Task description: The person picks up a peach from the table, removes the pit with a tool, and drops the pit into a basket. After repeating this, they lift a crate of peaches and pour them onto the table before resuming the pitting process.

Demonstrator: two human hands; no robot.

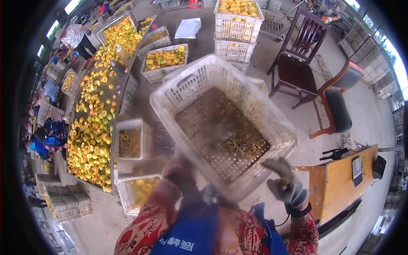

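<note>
A large pale plastic crate (168,112) is tilted right in front of me, slightly blurred. Small brown bits and dirt lie on its perforated floor. My left hand (180,170) is at the crate's near left side, smeared by motion, its fingers indistinct. On the other side, my right hand (285,183), in a dirty grey glove, has its fingers apart and partly bent. Its outstretched fingertips overlap the crate's near right rim.
Halved yellow fruit covers a long metal table (121,102) on the left. Crates (163,63) with fruit stand beside it, and stacked crates (236,34) rise behind. Chairs (297,70) and a wooden desk (331,187) are at right. A person (76,36) stands at the far left.
</note>
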